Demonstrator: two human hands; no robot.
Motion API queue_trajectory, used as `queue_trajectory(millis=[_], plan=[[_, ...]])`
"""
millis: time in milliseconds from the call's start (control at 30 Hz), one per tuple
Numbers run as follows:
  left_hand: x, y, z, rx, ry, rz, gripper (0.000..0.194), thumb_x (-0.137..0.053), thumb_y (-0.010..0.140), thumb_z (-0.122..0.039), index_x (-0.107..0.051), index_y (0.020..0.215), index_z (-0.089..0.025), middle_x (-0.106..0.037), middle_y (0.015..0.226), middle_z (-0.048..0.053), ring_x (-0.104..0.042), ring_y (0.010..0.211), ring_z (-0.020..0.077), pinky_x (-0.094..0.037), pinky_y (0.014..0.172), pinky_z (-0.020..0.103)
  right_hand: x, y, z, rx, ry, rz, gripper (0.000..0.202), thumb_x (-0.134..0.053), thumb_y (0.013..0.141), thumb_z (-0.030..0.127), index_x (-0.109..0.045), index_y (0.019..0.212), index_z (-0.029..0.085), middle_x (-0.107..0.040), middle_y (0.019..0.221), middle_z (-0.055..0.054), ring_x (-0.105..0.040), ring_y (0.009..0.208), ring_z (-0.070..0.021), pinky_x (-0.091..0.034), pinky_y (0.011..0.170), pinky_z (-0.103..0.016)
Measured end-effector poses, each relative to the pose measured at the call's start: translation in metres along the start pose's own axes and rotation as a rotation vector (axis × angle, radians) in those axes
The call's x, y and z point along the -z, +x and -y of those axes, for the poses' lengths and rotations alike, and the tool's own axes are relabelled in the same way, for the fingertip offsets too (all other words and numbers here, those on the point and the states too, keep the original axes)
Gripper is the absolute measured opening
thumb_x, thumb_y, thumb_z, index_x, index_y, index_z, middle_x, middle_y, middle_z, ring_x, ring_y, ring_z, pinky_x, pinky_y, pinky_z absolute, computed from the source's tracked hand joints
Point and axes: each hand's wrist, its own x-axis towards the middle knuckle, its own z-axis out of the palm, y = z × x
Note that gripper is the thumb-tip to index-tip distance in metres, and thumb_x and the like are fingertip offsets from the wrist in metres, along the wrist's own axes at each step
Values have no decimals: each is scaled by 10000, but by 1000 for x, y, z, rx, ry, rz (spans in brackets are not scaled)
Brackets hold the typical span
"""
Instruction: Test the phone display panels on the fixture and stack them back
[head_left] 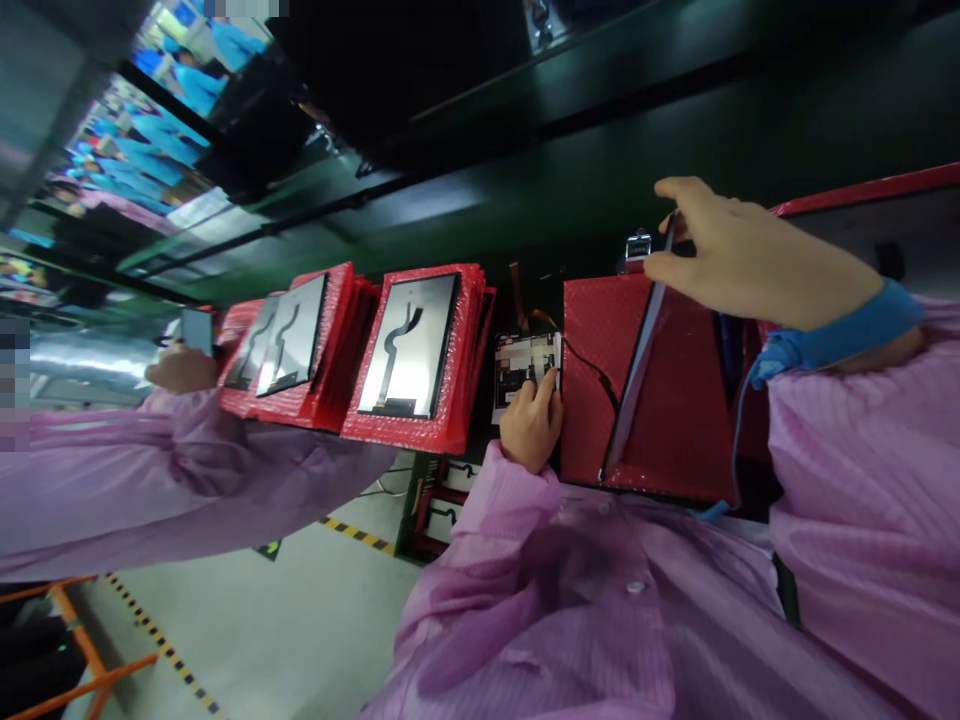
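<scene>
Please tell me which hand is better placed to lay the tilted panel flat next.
Probably the right hand: it pinches the panel by its upper end over the red sheet, while the left hand touches the open device.

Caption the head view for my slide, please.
Right hand holds thin panel tilted over red padding; left hand touches exposed electronics.

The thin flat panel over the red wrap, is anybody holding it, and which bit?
Yes, the right hand holds the thin panel near its top end, away from the body. The left hand's fingers touch the open device.
</scene>
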Motion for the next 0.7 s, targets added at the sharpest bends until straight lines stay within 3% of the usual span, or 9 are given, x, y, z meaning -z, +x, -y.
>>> queue_trajectory(millis=[100,300,433,533,633,700], plan=[[-3,0,2,-23,48,-24,386,-495,996,-273,-666,1341,-240,-684,895,59,-661,782,181,-439,621,261,-1,2,0,50,17,-5,659,-615,870,299,-426,1488,168,-629,1342,-172,-553,1316,-384,-389,1133,-618],[-8,-1,3,-89,40,-71,397,-448,1018,-278,-662,1347,-212,-676,852,57,-647,734,187,-427,595,287,2,0,8,-20,-46,52,695,-580,917,245,-325,1543,78,-562,1418,-216,-498,1385,-383,-385,1136,-615],[-7,-4,5,-122,-52,-177,423,-424,1026,-335,-666,1323,-155,-680,843,75,-639,758,204,-467,666,307,-2,-5,2,19,-36,-56,673,-615,880,256,-381,1490,97,-558,1388,-203,-567,1291,-363,-441,1084,-573],[-7,-7,7,-208,-147,-238,445,-479,1000,-394,-656,1326,-148,-716,1045,129,-647,967,248,-486,864,363,-4,-15,0,-17,-4,-158,640,-643,845,255,-430,1435,129,-635,1182,-164,-645,1128,-349,-490,1003,-573],[-10,-6,8,-328,-207,-224,405,-523,980,-395,-679,1279,-172,-695,1264,134,-594,1198,292,-424,1014,433,2,-29,6,-128,-62,-95,705,-615,831,189,-376,1489,105,-647,895,-102,-686,880,-328,-532,876,-581],[-13,-4,8,-365,-223,-212,380,-526,983,-371,-680,1265,-169,-702,1282,120,-586,1232,290,-386,1060,454,10,-39,9,-176,-129,-81,766,-589,815,128,-328,1534,91,-608,772,-57,-660,741,-289,-544,806,-553]])
